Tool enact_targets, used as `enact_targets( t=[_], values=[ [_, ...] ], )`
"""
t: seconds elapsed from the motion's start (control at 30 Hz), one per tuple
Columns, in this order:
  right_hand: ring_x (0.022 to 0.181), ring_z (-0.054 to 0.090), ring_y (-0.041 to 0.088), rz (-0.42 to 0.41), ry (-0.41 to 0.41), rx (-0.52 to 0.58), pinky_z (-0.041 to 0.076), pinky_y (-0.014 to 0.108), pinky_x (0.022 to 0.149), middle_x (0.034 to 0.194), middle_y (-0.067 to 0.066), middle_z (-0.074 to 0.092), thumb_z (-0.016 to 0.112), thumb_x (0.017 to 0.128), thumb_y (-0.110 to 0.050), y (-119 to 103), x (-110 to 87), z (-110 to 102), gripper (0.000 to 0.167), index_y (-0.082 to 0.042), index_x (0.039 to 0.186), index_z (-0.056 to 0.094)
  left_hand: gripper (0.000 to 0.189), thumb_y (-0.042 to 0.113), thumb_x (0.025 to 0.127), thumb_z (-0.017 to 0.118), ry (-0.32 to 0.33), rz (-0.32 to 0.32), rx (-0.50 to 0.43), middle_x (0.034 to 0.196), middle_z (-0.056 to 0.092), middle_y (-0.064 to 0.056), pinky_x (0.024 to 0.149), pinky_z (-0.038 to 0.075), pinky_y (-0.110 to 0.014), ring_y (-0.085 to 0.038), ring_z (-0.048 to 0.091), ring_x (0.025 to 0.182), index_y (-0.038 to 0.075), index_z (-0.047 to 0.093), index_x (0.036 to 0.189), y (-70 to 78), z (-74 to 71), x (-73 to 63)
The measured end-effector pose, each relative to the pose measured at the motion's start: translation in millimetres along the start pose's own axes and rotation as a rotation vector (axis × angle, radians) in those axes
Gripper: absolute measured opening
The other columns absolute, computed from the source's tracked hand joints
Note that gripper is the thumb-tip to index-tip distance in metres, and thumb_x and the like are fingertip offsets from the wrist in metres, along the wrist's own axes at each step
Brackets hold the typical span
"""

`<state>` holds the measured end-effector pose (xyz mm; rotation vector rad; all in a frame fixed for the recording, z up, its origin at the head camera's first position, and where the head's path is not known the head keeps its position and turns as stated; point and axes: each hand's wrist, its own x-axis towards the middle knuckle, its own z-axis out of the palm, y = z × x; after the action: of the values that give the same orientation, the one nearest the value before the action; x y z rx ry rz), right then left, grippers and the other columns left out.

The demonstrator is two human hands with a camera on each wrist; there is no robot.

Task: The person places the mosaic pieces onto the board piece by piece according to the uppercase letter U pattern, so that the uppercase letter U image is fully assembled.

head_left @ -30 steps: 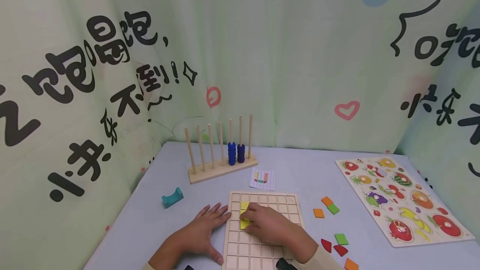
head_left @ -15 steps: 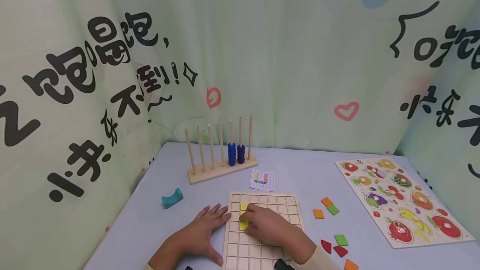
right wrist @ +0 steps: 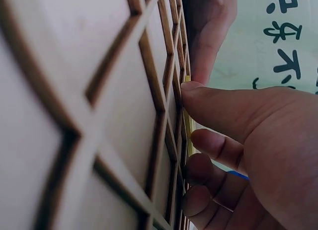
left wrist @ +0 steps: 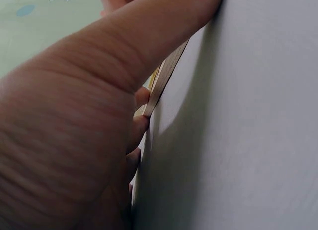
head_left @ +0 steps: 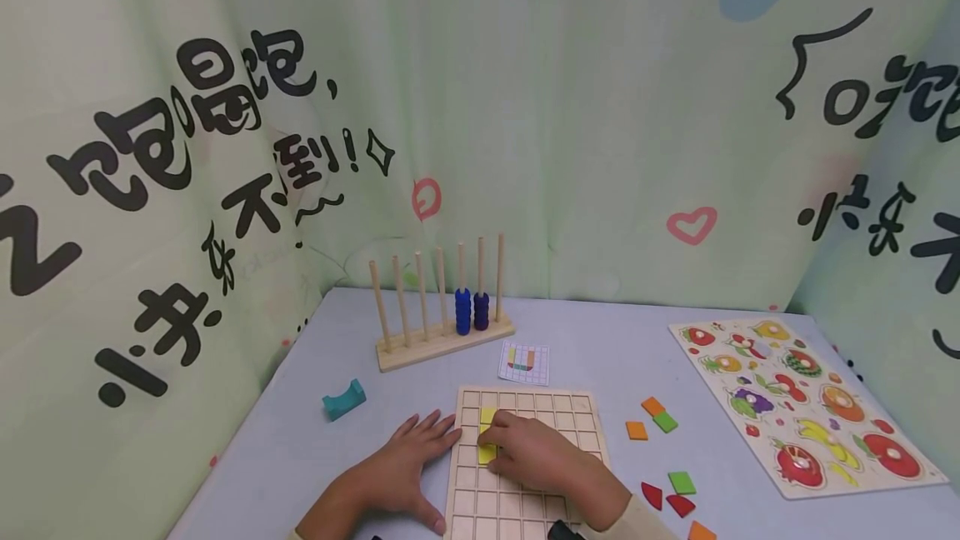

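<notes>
A pale wooden grid board [head_left: 536, 400] lies flat on the table. Yellow square tiles [head_left: 487, 455] form a short column of cells near its upper left. My right hand [head_left: 534, 450] is over them with curled fingers; in the right wrist view, thumb and fingertips pinch at the edges of the thin yellow tile [right wrist: 188, 121]. Part of the yellow column is hidden under that hand. My left hand [head_left: 405, 467] lies with fingers spread along the board's left side, and the left wrist view has its fingers touching the board's edge [left wrist: 169, 71].
A patterned card [head_left: 524, 363] lies behind the board, with a peg rack [head_left: 442, 343] holding blue beads farther back. Left is a teal curved block [head_left: 345, 399]. Orange [head_left: 637, 431], green [head_left: 682, 482] and red [head_left: 680, 506] pieces lie right, before a fruit puzzle [head_left: 795, 407].
Both hands stay almost still, the right one still at the yellow tiles. The head view has tilted very slightly, so the scene sits a little lower.
</notes>
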<state>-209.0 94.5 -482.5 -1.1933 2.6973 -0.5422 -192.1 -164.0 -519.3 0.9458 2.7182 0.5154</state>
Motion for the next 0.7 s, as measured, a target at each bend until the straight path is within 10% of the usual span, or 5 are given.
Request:
enact_targets(
  t=[0.7],
  values=[
    [0.071,0.048,0.001,0.082,0.019,-0.017,0.048,0.024,0.067,0.097,-0.009,0.055,0.072,0.088,-0.022,3,-38.6,-18,0.028,-0.016,0.116,0.070,0.122,0.083,0.055,0.068,0.015,0.005,-0.017,0.160,0.022,0.000,0.114,0.006,-0.057,-0.027,0.011,0.147,0.022,0.032,0.154,1.6,0.9,-1.2]
  ],
)
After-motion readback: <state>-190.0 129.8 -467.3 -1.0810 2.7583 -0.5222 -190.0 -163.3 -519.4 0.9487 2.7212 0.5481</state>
